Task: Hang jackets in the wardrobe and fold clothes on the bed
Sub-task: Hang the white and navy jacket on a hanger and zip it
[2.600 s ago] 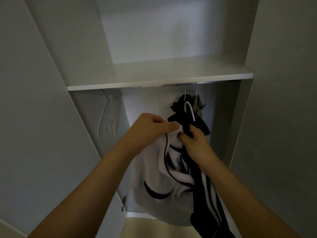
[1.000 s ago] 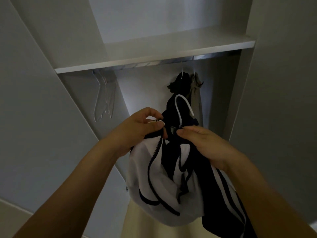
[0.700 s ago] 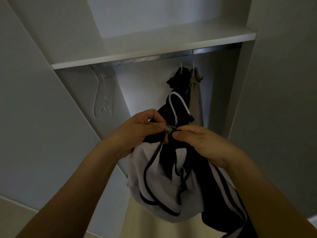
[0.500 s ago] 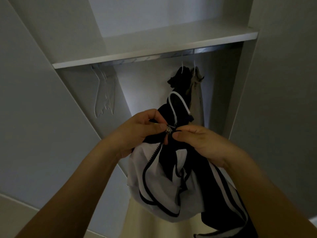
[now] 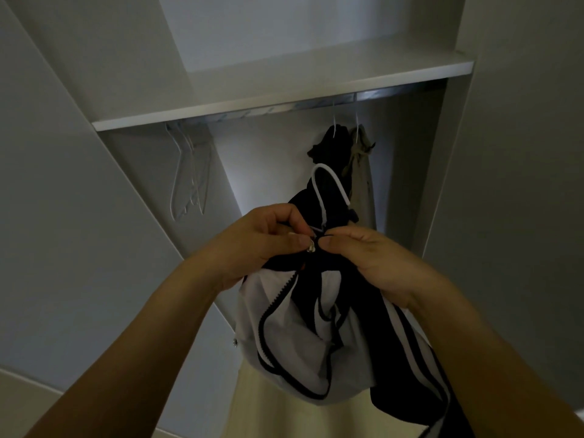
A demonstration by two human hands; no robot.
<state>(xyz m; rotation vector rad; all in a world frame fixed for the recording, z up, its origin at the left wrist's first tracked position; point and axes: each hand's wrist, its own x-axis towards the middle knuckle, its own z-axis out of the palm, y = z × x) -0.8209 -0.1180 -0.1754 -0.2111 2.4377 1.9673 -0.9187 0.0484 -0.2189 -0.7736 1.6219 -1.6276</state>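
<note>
A black-and-white track jacket point(image 5: 303, 349) hangs bunched from both my hands in front of the open wardrobe. Its white hanger hook point(image 5: 328, 184) sticks up above my fingers. My left hand point(image 5: 262, 245) pinches the jacket's collar edge by the small metal zipper pull point(image 5: 311, 247). My right hand point(image 5: 369, 263) pinches the opposite collar edge, fingertips nearly meeting the left. The rest of the hanger is hidden inside the cloth.
The chrome rail point(image 5: 316, 104) runs under the white shelf point(image 5: 284, 90). A black garment point(image 5: 328, 147) and a beige one point(image 5: 361, 172) hang at its right. Clear hangers point(image 5: 189, 181), bare of clothes, hang at its left. Wardrobe walls stand close on both sides.
My hands have come together at the jacket's collar around the zipper pull. The view has tilted slightly, and the jacket hangs a little higher than 2.6 s ago.
</note>
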